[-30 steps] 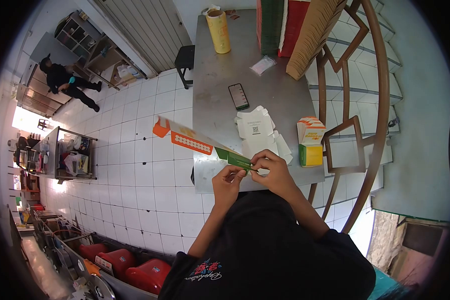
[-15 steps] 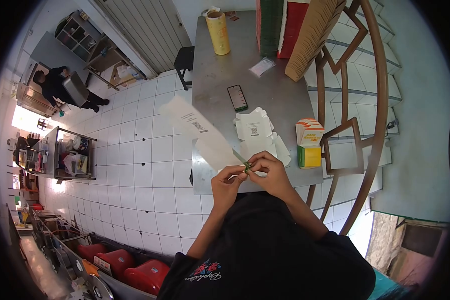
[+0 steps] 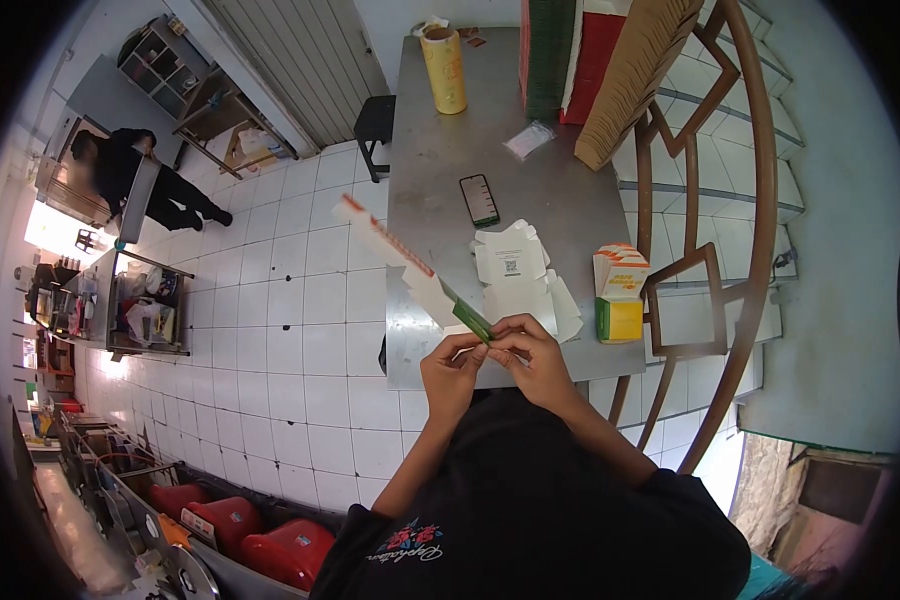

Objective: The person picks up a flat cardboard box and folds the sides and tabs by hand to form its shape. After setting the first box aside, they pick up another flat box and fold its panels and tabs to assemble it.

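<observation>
A partly folded carton [image 3: 468,315], white with green and orange print, slants up and to the left from my fingers. My left hand [image 3: 451,372] pinches its near green end. Beside it, almost touching, my right hand [image 3: 530,362] grips the same end with thumb and fingers. Just beyond my hands lies a flat white carton blank [image 3: 515,270] with a printed code. To the right a yellow, green and orange box [image 3: 621,300] stands folded, its top flap up.
A phone [image 3: 479,201], a clear plastic packet [image 3: 529,140] and a yellow roll [image 3: 444,72] rest on the metal table [image 3: 425,190]. Stacked cardboard [image 3: 635,75] stands at the far right, near a brown railing [image 3: 765,180]. Across the floor is another person [image 3: 140,185] with a metal tray.
The carton in my hands has turned, so its coloured print shows rather than the white side with the code. The other person has bent forward, and their tray has tilted.
</observation>
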A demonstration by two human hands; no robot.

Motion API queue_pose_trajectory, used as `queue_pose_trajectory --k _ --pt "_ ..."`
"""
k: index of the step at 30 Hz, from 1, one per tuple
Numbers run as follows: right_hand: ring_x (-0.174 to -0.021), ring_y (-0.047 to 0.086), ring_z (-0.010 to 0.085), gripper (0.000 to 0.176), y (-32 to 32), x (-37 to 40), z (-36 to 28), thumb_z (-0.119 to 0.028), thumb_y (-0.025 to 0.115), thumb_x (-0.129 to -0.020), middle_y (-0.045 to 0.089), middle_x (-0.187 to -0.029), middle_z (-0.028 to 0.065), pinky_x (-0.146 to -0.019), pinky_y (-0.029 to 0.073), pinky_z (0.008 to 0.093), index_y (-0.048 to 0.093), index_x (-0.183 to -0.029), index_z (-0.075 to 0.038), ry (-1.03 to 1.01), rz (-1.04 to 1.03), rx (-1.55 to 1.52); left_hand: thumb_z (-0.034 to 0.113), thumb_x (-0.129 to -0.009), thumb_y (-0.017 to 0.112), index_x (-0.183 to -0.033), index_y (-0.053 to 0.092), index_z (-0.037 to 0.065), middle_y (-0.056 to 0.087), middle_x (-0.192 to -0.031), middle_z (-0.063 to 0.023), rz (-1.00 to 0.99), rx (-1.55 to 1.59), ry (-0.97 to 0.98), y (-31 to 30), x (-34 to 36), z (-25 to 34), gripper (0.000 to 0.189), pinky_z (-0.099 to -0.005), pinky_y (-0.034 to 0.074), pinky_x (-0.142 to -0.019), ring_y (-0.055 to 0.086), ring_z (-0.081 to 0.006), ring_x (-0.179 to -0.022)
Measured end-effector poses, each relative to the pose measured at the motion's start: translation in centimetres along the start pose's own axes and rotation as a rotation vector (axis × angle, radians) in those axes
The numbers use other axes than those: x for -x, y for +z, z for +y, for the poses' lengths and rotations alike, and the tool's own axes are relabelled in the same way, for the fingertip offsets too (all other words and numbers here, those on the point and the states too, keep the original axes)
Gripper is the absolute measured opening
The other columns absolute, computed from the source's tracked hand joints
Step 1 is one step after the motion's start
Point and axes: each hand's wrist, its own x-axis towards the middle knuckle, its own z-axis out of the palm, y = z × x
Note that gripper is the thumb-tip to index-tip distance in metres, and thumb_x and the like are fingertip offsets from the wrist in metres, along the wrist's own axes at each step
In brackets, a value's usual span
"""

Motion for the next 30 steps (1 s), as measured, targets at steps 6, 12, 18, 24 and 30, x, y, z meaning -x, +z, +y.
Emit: queue_pose_trajectory --k 6,12,18,24,30 --pt "-0.109 0.069 0.0235 0.013 1.0 -0.3 0.8 -0.006 0.075 -0.091 0.067 -0.118 0.0104 -0.088 0.057 0.0336 0.076 -0.103 -0.001 -0.063 0.109 0.201 0.000 -0.094 0.073 -0.101 0.070 -0.007 0.073 -0.098 -0.0092 0.062 -0.021 -0.020 -0.5 -0.9 -0.8 0.010 -0.0257 0.056 -0.079 0.068 -0.0128 -0.088" --pt "-0.100 0.072 0.0253 0.010 2.1 0.0 3.6 -0.006 0.078 -0.088 0.074 -0.114 0.0113 -0.087 0.058 0.0342 0.076 -0.097 -0.001 -0.024 0.170 -0.031 -0.002 -0.099 0.065 -0.107 0.063 -0.003 0.069 -0.099 -0.0066 -0.003 0.011 0.028 -1.0 -1.3 -3.1 0.009 -0.0240 0.052 -0.076 0.066 -0.0124 -0.088" --pt "-0.110 0.066 0.0247 0.010 1.9 -0.9 3.8 -0.007 0.081 -0.084 0.068 -0.129 0.0097 -0.094 0.054 0.0374 0.074 -0.090 -0.003 -0.123 0.156 0.132 0.001 -0.103 0.059 -0.115 0.057 0.000 0.066 -0.117 -0.0089 -0.004 0.055 0.057 0.2 -1.3 -3.7 0.012 -0.0306 0.054 -0.088 0.064 -0.0140 -0.106" --pt "-0.112 0.063 0.0279 0.013 1.0 -1.1 3.4 -0.006 0.082 -0.080 0.067 -0.127 0.0096 -0.095 0.053 0.0386 0.071 -0.086 -0.002 -0.222 0.200 0.411 0.025 -0.109 0.053 -0.122 0.055 0.003 0.064 -0.121 -0.0114 -0.099 0.392 -0.136 -0.7 -1.1 -3.3 0.025 -0.0433 0.056 -0.099 0.065 -0.0229 -0.115" --pt "-0.112 0.061 0.0300 0.018 0.4 -1.4 3.0 -0.004 0.080 -0.080 0.069 -0.114 0.0094 -0.093 0.053 0.0399 0.068 -0.093 -0.001 -0.338 0.108 0.541 0.033 -0.112 0.041 -0.121 0.055 0.001 0.067 -0.115 -0.0175 0.004 0.330 -0.242 -1.1 -1.9 -2.4 0.036 -0.0435 0.058 -0.096 0.069 -0.0261 -0.108"
